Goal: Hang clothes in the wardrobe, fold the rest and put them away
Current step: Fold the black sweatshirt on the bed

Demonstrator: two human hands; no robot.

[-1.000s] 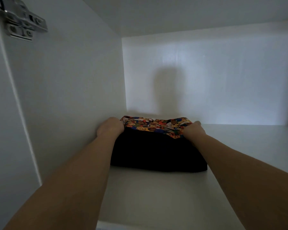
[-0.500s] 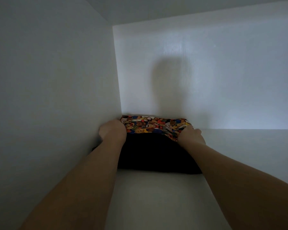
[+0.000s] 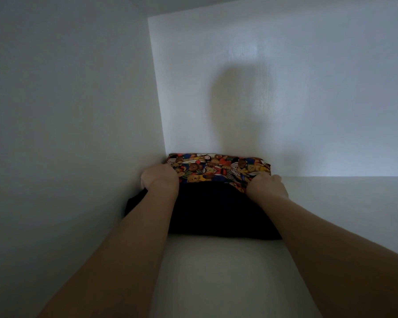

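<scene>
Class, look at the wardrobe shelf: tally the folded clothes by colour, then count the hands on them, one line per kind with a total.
Black folded garment: 1
Multicoloured bear-print folded garment: 1
Hands: 2, the left hand and the right hand, one at each end of the pile
Total: 4

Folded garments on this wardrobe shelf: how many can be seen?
2. A black garment lies in the shelf's back left corner; a bear-print garment sits on top of it, between the left hand and right hand. More may be hidden inside the stack.
</scene>
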